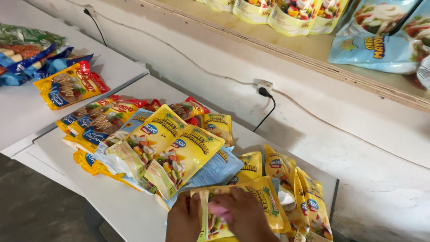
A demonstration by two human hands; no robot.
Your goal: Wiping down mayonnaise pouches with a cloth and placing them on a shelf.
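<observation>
The left hand (pixel 183 219) and the right hand (pixel 244 215) sit at six o'clock in the head view, both closed on a yellow sauce pouch (pixel 264 201) that lies flat on the white table (pixel 121 206). The left hand grips its near left edge; the right hand presses on top, fingers curled over something pink (pixel 219 209) too small to make out.

From that pouch, a heap of yellow pouches (pixel 174 143) fans out toward ten o'clock, overlapping a light blue pouch (pixel 215 172) and a row of yellow-and-red pouches (pixel 101 116) beyond. At three o'clock of the hands more yellow pouches (pixel 304 197) lie stacked near the table's right edge.

A second white table (pixel 27 112) butts against the first at nine o'clock, a little higher, with one yellow-and-red pouch (pixel 69 85) on it and a pile of blue and green packets (pixel 27 51) at its far left.

Behind both tables runs a scuffed white wall (pixel 340 134). A wall socket (pixel 265 85) with a black plug sits at twelve o'clock of the hands, its cable hanging down; a thin wire (pixel 179 51) trails along the wall to another socket (pixel 89 10) at eleven o'clock. Above, a wooden shelf (pixel 313 51) carries more pouches, including large pale blue bags (pixel 380 40) at one o'clock. Bare grey floor (pixel 31 206) shows at eight o'clock.
</observation>
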